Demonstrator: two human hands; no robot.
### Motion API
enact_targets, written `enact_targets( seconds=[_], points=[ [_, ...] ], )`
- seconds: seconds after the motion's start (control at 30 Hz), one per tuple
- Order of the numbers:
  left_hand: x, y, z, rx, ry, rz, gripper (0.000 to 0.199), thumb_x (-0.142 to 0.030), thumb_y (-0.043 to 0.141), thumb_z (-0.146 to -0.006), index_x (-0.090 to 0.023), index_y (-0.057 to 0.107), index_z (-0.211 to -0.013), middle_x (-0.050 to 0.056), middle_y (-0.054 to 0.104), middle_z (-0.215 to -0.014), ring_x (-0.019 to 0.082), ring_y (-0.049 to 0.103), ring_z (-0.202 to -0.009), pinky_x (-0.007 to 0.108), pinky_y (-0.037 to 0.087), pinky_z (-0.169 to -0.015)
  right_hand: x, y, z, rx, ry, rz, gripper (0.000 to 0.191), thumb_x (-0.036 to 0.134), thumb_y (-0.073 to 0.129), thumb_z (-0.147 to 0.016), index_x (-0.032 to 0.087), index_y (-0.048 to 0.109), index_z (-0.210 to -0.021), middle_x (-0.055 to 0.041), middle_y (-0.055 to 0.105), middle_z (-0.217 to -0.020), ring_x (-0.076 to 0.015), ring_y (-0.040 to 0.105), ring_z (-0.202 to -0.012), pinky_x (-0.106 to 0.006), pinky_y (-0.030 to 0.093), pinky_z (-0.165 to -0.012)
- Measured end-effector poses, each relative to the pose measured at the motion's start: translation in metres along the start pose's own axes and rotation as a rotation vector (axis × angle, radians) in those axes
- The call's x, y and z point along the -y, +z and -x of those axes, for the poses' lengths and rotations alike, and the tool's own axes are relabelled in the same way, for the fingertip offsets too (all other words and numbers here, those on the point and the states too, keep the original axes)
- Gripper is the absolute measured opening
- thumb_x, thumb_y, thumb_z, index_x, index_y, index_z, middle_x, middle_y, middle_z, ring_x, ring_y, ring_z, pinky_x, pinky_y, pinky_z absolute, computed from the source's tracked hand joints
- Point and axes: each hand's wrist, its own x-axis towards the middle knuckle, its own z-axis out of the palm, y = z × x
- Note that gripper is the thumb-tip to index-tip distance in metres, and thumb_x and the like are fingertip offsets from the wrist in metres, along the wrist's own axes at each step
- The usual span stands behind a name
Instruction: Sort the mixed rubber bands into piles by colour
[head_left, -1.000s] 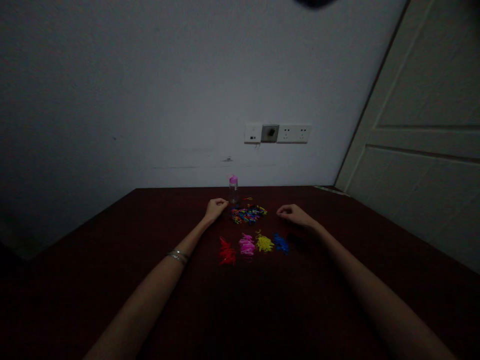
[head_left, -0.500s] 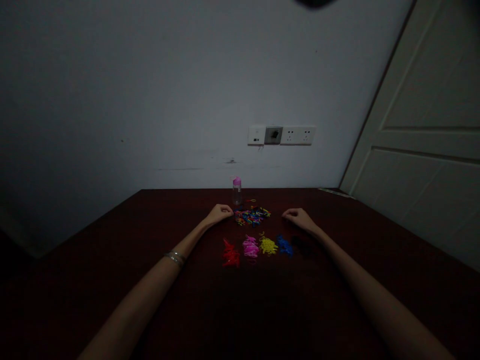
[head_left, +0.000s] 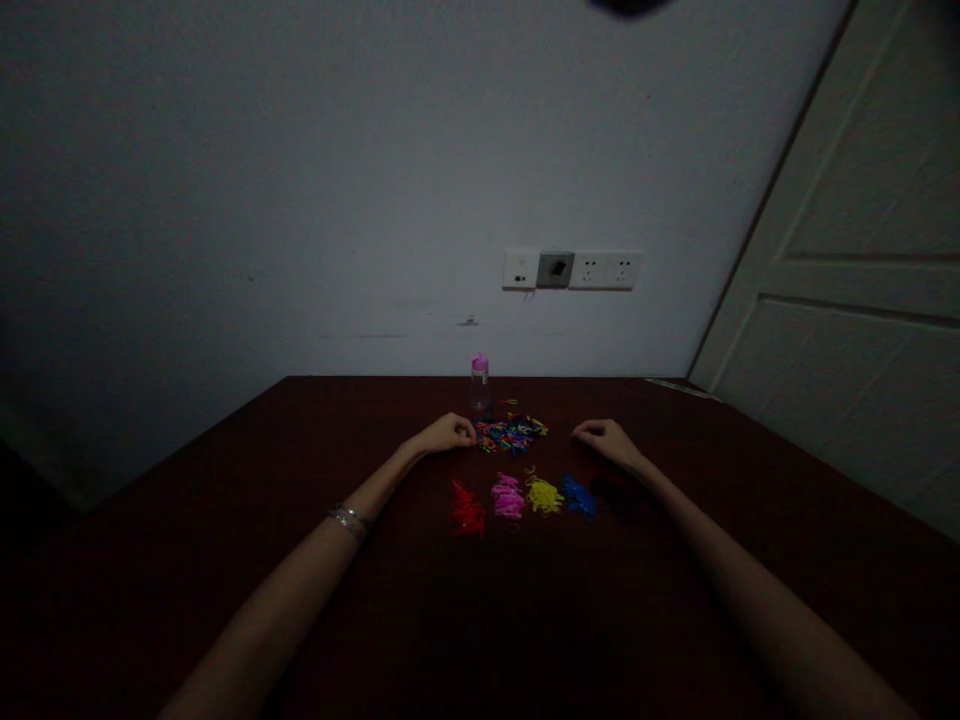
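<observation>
Just left of the mixed-colour pile sits the left hand, curled; right hand lies farther off, curled; contents unclear.

We've got the bottle at the table's rear, rubber-band heap just in front, row of smaller band piles nearer us. Our left hand: heap's left edge; right hand: right, apart. Wall behind.

Light dim. Pale wall behind dark reddish-brown worktop; scuff marks low on wall (one dark smudge below and left of the socket strip). Panelled door at right. Far left shadowed.
</observation>
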Motion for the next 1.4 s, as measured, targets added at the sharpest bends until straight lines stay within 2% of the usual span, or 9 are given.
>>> enact_targets(
  seconds=[0.23, 0.4, 0.43, 0.57, 0.7, 0.87, 1.1, 1.4],
  points=[
    [-0.010, -0.013, 0.005, 0.095, -0.042, 0.009, 0.017, -0.027, 0.064, -0.056, -0.012, 0.067, -0.063, -0.001, 0.052, -0.047, 0.007, 0.040, -0.044, 0.019, 0.028, -0.044, -0.002, 0.000, -0.002, -0.004, 0.004, 0.006, 0.027, 0.032, 0.048, -0.068, 0.014, 0.066, -0.077, -0.0059, 0.067, -0.079, -0.0206, 0.059, -0.078, -0.029, 0.044, -0.072],
    [-0.021, -0.023, 0.016, 0.366, -0.151, 0.075, 0.013, -0.022, 0.069, -0.048, -0.015, 0.069, -0.058, 0.004, 0.062, -0.055, 0.011, 0.047, -0.044, 0.021, 0.031, -0.042, -0.002, 0.001, -0.002, -0.011, -0.016, 0.002, 0.029, 0.032, 0.048, -0.067, 0.012, 0.067, -0.076, -0.0077, 0.067, -0.081, -0.0213, 0.059, -0.078, -0.029, 0.044, -0.072],
    [-0.022, -0.022, 0.018, 0.388, -0.174, 0.079, 0.012, -0.022, 0.069, -0.046, -0.016, 0.069, -0.057, 0.003, 0.062, -0.054, 0.011, 0.047, -0.043, 0.020, 0.030, -0.041, -0.002, 0.001, -0.002, -0.012, -0.019, 0.003, 0.029, 0.032, 0.048, -0.067, 0.012, 0.066, -0.076, -0.0079, 0.067, -0.081, -0.0213, 0.059, -0.078, -0.029, 0.044, -0.072],
    [-0.022, -0.019, 0.023, 0.317, -0.235, 0.098, 0.015, -0.021, 0.073, -0.039, -0.017, 0.067, -0.052, 0.001, 0.055, -0.041, 0.010, 0.041, -0.036, 0.021, 0.021, -0.036, -0.002, 0.001, -0.002, -0.004, -0.024, 0.003, 0.029, 0.032, 0.048, -0.068, 0.012, 0.066, -0.078, -0.0078, 0.067, -0.082, -0.0208, 0.059, -0.079, -0.028, 0.044, -0.073],
    [-0.026, -0.025, 0.022, 0.515, -0.308, 0.037, 0.021, -0.029, 0.072, -0.046, -0.018, 0.070, -0.064, 0.001, 0.055, -0.044, 0.008, 0.038, -0.037, 0.021, 0.020, -0.037, -0.003, 0.000, -0.002, 0.001, -0.030, -0.002, 0.029, 0.032, 0.048, -0.067, 0.012, 0.066, -0.078, -0.0076, 0.067, -0.082, -0.0208, 0.059, -0.078, -0.028, 0.043, -0.073],
    [-0.031, -0.032, 0.020, 0.473, -0.265, 0.051, 0.020, -0.029, 0.071, -0.047, -0.018, 0.070, -0.064, 0.000, 0.056, -0.046, 0.007, 0.036, -0.039, 0.020, 0.021, -0.038, -0.002, 0.000, -0.002, 0.010, -0.040, 0.007, 0.028, 0.031, 0.047, -0.068, 0.012, 0.066, -0.077, -0.0072, 0.067, -0.080, -0.0204, 0.059, -0.076, -0.028, 0.043, -0.070],
    [-0.023, -0.018, 0.015, 0.616, -0.223, -0.088, 0.018, -0.025, 0.067, -0.053, -0.015, 0.068, -0.068, -0.001, 0.059, -0.054, 0.006, 0.041, -0.045, 0.018, 0.026, -0.044, -0.001, 0.001, 0.000, -0.024, -0.030, -0.017, 0.028, 0.033, 0.049, -0.067, 0.012, 0.066, -0.075, -0.0075, 0.067, -0.079, -0.0202, 0.059, -0.077, -0.027, 0.043, -0.070],
    [-0.024, -0.016, 0.016, 0.603, -0.220, -0.110, 0.013, -0.021, 0.063, -0.054, -0.015, 0.069, -0.065, 0.000, 0.061, -0.056, 0.007, 0.044, -0.048, 0.018, 0.028, -0.046, -0.003, 0.001, -0.001, -0.028, -0.025, -0.033, 0.027, 0.032, 0.050, -0.066, 0.012, 0.067, -0.074, -0.0069, 0.067, -0.078, -0.0199, 0.060, -0.075, -0.027, 0.043, -0.070]
  ],
)
